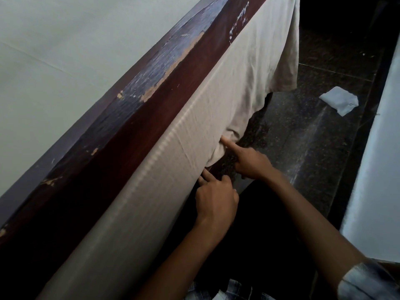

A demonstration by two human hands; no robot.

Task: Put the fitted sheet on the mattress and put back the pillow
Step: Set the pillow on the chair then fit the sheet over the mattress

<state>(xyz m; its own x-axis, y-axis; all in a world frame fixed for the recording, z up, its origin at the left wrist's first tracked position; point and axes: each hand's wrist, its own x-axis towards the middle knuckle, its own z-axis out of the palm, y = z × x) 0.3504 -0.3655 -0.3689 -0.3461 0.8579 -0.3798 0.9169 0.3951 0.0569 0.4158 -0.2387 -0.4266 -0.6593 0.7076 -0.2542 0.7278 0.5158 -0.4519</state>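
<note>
A beige fitted sheet [194, 131] covers the mattress side, running diagonally from lower left to upper right. Its loose end [279, 61] hangs down at the top right. My right hand [251, 162] points its straight index finger against a bunched fold at the sheet's lower edge. Just below it, my left hand [216, 202] pushes two straight fingertips in under that same edge. The mattress itself is hidden by the sheet. No pillow is in view.
A dark red-brown wooden bed board [138, 100] with worn, chipped patches runs beside the sheet, against a pale wall [65, 50]. On the dark speckled floor [313, 137] lies a crumpled white piece [338, 100]. A white panel [381, 148] stands at the right.
</note>
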